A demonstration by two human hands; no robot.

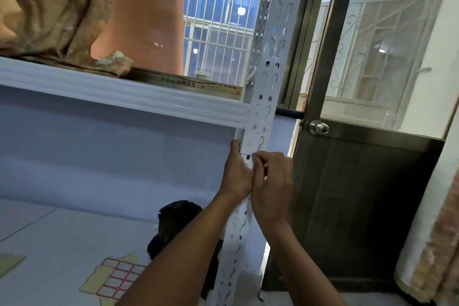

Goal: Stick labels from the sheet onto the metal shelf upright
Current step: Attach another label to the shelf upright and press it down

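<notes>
Upright: the metal shelf upright [269,77] is a pale perforated post. Its long axis runs nearly vertical, leaning a little rightward toward the top.
Left hand: your left hand [236,171] is on the upright's left edge, below the white shelf beam [124,92]. The thumb lies up along that edge. The fingers go round behind the post and are hidden, so it reads as a steadying grip.
Right hand: your right hand [272,186] is on the upright's front face, just right of the left hand and touching it. Its fingertips [257,158] are curled and bunched together against the metal beside a slot.
Label: by judgement a label is pinched under those right fingertips, but it is too small and covered to see.
Label sheet: the label sheet [116,278] lies flat well down and left of the upright, beyond your left forearm. It shows red-bordered white labels and bare yellow backing.
Key relation: the spot in hand is directly in front of your right fingertips. Any smoothing stroke should follow the post's long axis, up or down.
Nearer hand: the left hand is nearer the sheet for the next label.
Risk: a label laid over a slot may wrinkle.
</notes>
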